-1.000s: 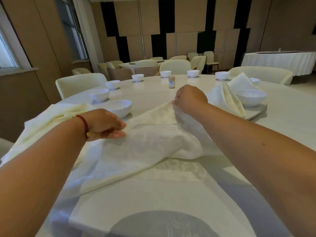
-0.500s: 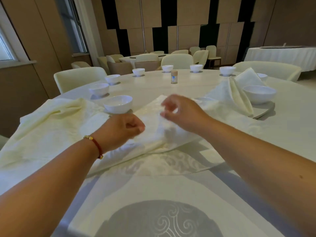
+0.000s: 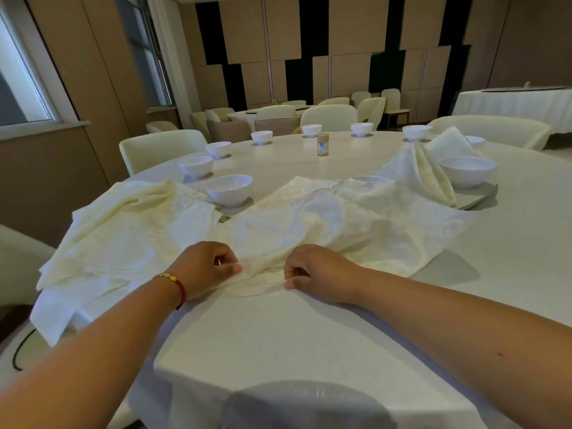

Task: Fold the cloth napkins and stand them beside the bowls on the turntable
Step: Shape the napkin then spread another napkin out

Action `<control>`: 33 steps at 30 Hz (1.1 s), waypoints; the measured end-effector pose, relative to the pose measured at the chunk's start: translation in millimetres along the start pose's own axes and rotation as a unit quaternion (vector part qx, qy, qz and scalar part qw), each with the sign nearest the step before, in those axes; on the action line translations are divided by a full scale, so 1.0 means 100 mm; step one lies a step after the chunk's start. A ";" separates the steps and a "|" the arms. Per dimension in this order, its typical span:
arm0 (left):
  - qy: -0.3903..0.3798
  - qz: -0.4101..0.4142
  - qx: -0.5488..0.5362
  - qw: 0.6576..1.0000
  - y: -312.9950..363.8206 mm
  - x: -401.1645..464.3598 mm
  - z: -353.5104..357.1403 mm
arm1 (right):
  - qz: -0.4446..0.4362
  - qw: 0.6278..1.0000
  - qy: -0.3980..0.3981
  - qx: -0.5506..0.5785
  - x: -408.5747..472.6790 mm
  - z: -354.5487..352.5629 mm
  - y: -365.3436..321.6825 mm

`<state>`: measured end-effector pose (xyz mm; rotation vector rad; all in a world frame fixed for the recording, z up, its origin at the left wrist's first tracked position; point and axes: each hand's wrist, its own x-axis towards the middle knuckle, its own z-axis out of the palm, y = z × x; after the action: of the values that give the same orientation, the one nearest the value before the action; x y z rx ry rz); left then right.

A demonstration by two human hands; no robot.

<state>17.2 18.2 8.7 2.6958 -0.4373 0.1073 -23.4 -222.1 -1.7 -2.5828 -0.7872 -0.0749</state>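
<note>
— Pinching the near edge of the open napkin, is that what both hands are doing?

— Yes. The left hand has its fingers curled, thumb and forefinger nipping the hem; the right hand does the same just beside it. Holding two points of one edge probably lets the person pull it taut and lay a straight fold.

— Where does that napkin lie?

— Spread over the table, its far part draped up over the rim of the turntable, just right of the nearest bowl.

— And the rest?

— A loose pile of napkins sits left of that bowl, likely kept within reach for later. One folded napkin already stands well to the right of it, beside another bowl. More bowls ring the turntable beyond, with a small jar farther back.

— So how far along?

— Early, it seems: one standing, most bowls without a napkin.
</note>
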 end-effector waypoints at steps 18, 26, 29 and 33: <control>-0.043 0.173 -0.184 0.967 0.61 -0.58 0.02 | 0.075 0.971 -0.199 0.111 -0.93 -0.59 -0.19; -0.086 0.356 -0.092 0.926 0.91 -1.12 0.45 | -0.018 0.984 -0.168 0.062 -1.30 -0.30 -0.26; -0.065 0.293 -0.137 0.944 0.97 -1.14 0.48 | -0.004 0.988 -0.147 0.056 -1.42 -0.30 -0.30; -0.019 0.211 -0.221 0.952 1.03 -1.14 0.39 | 0.057 0.996 -0.037 0.056 -1.53 -0.33 -0.29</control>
<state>-123.1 -54.6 -3.6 2.1365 -0.9250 0.0668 -164.3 -293.8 12.5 -2.5303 -0.6478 0.0962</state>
